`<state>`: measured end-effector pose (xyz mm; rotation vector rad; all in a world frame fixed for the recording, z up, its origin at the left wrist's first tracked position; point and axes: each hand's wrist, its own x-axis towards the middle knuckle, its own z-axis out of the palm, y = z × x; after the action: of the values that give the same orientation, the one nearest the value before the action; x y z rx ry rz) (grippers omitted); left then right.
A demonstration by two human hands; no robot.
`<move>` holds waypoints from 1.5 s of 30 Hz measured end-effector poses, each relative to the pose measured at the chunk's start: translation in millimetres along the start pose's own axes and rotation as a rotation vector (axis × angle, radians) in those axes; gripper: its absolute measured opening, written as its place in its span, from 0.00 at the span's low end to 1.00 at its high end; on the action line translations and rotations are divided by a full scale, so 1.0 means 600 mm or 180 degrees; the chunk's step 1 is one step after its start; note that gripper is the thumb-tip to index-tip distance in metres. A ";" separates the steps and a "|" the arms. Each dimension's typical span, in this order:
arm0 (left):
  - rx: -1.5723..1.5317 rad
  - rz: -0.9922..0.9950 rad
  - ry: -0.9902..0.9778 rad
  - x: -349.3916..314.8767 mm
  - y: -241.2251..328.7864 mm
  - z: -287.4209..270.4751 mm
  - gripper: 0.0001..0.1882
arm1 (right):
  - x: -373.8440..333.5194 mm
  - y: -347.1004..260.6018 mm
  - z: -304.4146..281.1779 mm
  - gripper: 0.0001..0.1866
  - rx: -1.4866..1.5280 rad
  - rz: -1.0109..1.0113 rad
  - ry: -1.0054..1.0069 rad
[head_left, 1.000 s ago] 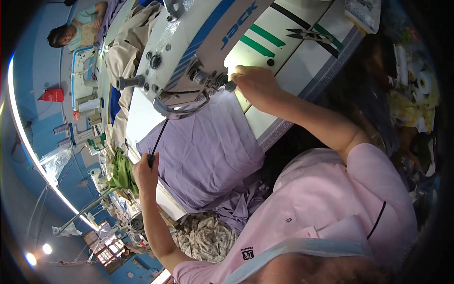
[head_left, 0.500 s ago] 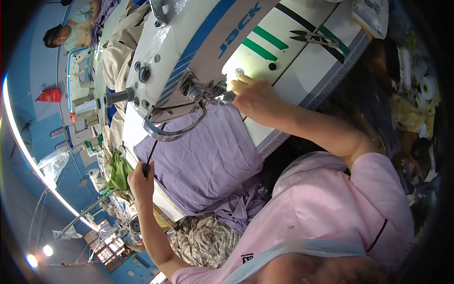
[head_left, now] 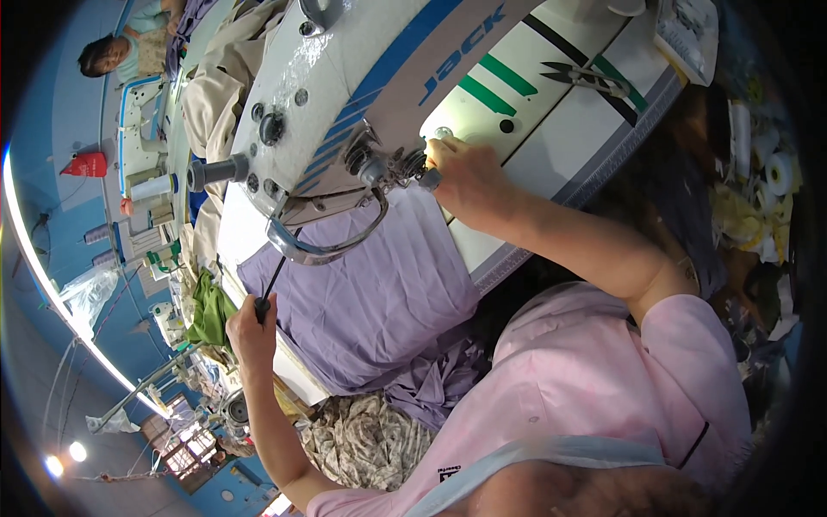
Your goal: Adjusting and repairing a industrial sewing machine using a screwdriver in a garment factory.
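Note:
My left hand (head_left: 251, 332) is closed round the short black handle of a screwdriver (head_left: 274, 280), whose thin dark shaft reaches up to the head of a white and blue sewing machine (head_left: 345, 95). My right hand (head_left: 469, 177) is at the machine's needle end, fingers bent together beside the metal thread-tension parts (head_left: 401, 165). What those fingers grip, if anything, is hidden. Purple cloth (head_left: 370, 293) lies under the machine head and spills over the near table edge. A curved metal guard (head_left: 332, 246) arches above it.
Thread snips (head_left: 586, 79) lie on the machine bed near green and black tape strips. A ruler strip (head_left: 594, 177) runs along the table edge. Patterned cloth (head_left: 366, 439) is bunched below; beige fabric (head_left: 220, 103) is piled behind. Another person (head_left: 125, 53) sits at the far left.
The whole view has shifted slightly, with the machine now a little farther right. Both hands keep nearly the same places at the machine and on the screwdriver.

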<state>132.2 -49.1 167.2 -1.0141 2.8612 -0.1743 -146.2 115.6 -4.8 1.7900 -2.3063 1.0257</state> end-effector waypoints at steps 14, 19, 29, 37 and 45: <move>0.0045 0.0059 0.0075 0.005 -0.002 0.005 0.18 | 0.006 0.003 -0.004 0.02 0.0098 -0.0198 -0.0094; 0.0058 -0.0009 0.0017 0.005 -0.002 0.006 0.17 | 0.007 0.006 0.006 0.03 0.0395 0.0064 -0.0053; -0.0023 -0.0006 0.0030 0.007 -0.004 0.006 0.18 | 0.017 0.003 -0.011 0.02 0.0366 0.0161 -0.0296; -0.0042 0.0031 0.0017 0.007 -0.006 0.008 0.19 | 0.020 0.004 -0.020 0.02 0.0361 0.0147 -0.0318; -0.0106 0.0002 0.0030 0.007 -0.004 0.007 0.19 | 0.020 0.006 -0.019 0.04 0.0334 0.0131 -0.0352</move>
<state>131.0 -53.8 163.0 -1.0212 2.8821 -0.1320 -157.2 112.0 7.6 1.8907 -2.4049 1.1005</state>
